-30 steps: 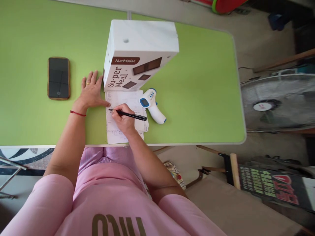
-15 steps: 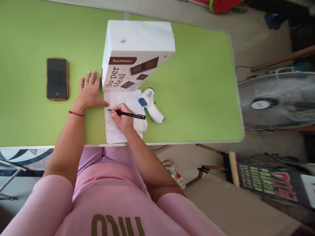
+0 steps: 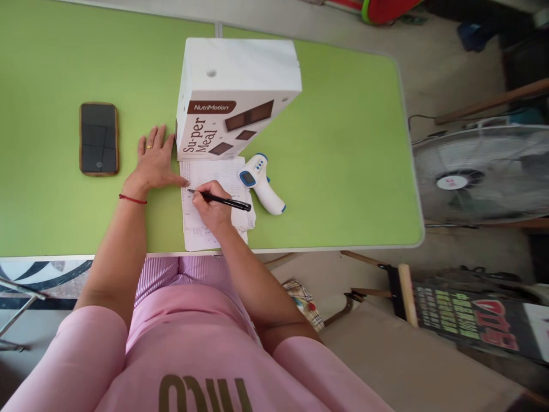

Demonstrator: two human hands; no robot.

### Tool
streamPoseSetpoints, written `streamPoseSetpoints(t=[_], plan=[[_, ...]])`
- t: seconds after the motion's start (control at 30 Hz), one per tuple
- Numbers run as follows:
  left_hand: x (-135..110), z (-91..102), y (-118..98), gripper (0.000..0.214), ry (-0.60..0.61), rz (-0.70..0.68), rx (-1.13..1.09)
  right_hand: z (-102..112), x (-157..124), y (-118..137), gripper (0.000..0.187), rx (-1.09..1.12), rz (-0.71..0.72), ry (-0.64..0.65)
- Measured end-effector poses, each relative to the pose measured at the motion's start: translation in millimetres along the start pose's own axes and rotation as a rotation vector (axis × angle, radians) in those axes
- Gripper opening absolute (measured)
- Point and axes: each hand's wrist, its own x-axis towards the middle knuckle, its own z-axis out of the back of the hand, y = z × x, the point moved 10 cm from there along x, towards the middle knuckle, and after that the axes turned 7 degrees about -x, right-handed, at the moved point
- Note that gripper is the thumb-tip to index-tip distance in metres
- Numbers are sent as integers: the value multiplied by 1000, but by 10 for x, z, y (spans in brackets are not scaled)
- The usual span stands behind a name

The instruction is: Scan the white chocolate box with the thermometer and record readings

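Clock directions are given from the stack of white printed paper sheets (image 3: 221, 170), which lies at the near edge of the green flat-topped table (image 3: 343, 154). A slim black pen (image 3: 227, 200) is gripped narrowly between the thumb and fingers of the right hand (image 3: 213, 210); its tip is pointed towards 10 o'clock, near the sheets' left edge. Whether the paper is touched by the tip cannot be told. The left hand (image 3: 155, 166) is laid palm down at 10 o'clock, its fingers spread wide and nothing held, its thumb placed at the sheets' edge. A tall white cardboard box with brown printing (image 3: 234, 109) is stood at 12 to 1 o'clock, just beside the left fingers. A white-and-blue plastic infrared thermometer (image 3: 263, 186) is noted at 2 to 3 o'clock, near the right hand. A black-screened phone in a brown case (image 3: 98, 139) is seen farther out at 10 o'clock.
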Motion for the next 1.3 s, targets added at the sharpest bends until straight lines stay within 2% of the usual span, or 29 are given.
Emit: streamPoseSetpoints(t=[0.33, 0.57, 0.97, 1.3], plan=[[3, 7, 14, 154, -11, -13, -19, 19, -3, 46, 11, -21, 3, 2], [-1, 17, 8, 154, -12, -15, -27, 97, -19, 24, 12, -22, -7, -94], [-9, 7, -20, 155, -6, 4, -32, 111, -19, 38, 20, -27, 41, -80], [13, 2, -12, 156, -6, -1, -59, 81, -7, 43, 18, 6, 39, -43]])
